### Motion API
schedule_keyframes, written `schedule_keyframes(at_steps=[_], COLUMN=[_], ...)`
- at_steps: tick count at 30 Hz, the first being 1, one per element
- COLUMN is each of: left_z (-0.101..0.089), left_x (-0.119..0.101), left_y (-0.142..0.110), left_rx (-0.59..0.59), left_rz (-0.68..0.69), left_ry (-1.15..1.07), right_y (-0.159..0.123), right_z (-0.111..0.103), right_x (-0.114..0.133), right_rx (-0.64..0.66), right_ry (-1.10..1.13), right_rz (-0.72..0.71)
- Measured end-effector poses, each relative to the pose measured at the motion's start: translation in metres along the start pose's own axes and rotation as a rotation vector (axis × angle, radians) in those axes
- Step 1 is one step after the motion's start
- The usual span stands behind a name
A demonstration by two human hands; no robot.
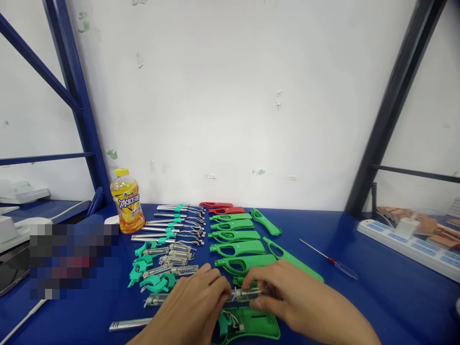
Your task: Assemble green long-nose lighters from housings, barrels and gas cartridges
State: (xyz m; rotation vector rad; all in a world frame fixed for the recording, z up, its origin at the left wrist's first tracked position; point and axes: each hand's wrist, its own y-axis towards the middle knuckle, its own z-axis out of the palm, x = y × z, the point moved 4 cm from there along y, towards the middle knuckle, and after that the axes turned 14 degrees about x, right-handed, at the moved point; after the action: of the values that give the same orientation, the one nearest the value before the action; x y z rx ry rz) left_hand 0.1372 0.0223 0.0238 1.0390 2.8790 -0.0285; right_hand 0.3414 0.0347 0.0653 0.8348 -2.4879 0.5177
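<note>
Between the thumb and fingers of my right hand is a clear plastic lighter fuel tank, held lengthwise over the table. My left hand is closed at the tank's left end; its fingertips are hidden, so what they grip does not show. Below both hands lies an open green lighter shell half, with a teal trigger and white wires in it. A silver metal tube runs out to the left, partly behind my left hand. Another clear tank rests beside my left wrist.
Teal triggers and clear tanks are heaped at left. Behind them are rows of metal tubes with wires, green shells and red shells. A drink bottle, screwdriver and power strip stand farther out.
</note>
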Motion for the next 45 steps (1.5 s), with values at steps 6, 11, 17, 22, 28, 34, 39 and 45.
schedule_keyframes(at_steps=[6,11,17,22,28,34,39,45], left_z=[0.002,-0.002,0.002,0.002,0.002,0.003,0.003,0.002], left_x=[-0.005,-0.006,-0.005,-0.006,-0.008,-0.008,-0.008,-0.004], left_y=[0.000,-0.001,0.003,0.002,0.002,0.001,-0.003,0.001], left_rx=[0.047,0.073,0.133,0.140,0.136,0.124,0.092,0.051], left_rz=[-0.012,-0.036,-0.040,-0.035,-0.032,-0.029,-0.024,0.006], left_ry=[0.059,0.075,0.093,0.088,0.088,0.097,0.097,0.087], right_y=[0.001,0.001,0.002,0.001,0.001,0.001,0.001,0.001], right_z=[0.001,0.000,-0.001,-0.001,0.000,0.000,0.001,0.000], right_x=[-0.001,0.002,0.008,0.007,0.006,0.007,0.007,0.005], right_rx=[-0.008,0.002,0.045,0.032,0.037,0.024,0.026,0.005], right_ry=[-0.009,-0.007,-0.019,-0.022,-0.027,-0.040,-0.041,-0.023], right_rz=[-0.001,0.003,0.033,0.025,0.009,0.006,0.003,-0.009])
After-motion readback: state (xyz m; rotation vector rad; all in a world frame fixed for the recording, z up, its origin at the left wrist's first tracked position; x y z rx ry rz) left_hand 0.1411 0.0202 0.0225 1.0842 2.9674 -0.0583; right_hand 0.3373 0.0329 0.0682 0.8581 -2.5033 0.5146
